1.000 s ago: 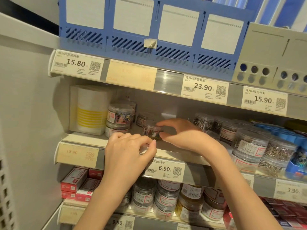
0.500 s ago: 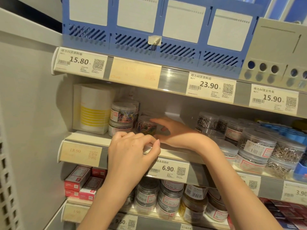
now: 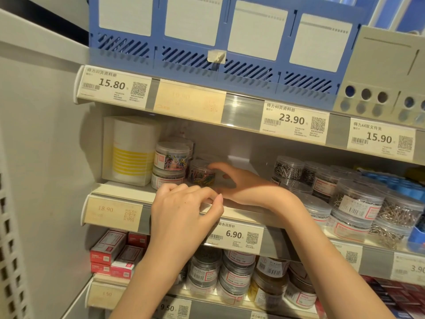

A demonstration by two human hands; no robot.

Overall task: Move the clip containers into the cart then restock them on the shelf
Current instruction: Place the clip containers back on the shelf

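Note:
A small clear clip container (image 3: 200,173) full of coloured clips stands on the middle shelf (image 3: 115,209), right beside a stack of two similar containers (image 3: 171,158). My right hand (image 3: 243,183) reaches into the shelf from the right. Its fingers curl over the container's top and right side, and its wrist lies on the shelf edge. My left hand (image 3: 184,215) rests on the front edge of that shelf with its fingers bent, holding nothing. No cart is in view.
A white box with yellow stripes (image 3: 128,150) stands left of the stack. Several clear tubs of metal clips (image 3: 358,201) fill the shelf's right side. Below are more tubs (image 3: 236,275) and red boxes (image 3: 110,249). A blue file rack (image 3: 207,31) sits on the shelf above.
My right hand carried the coloured clip container left and deeper into the shelf, and set it down beside the stack. The left hand stayed on the shelf edge.

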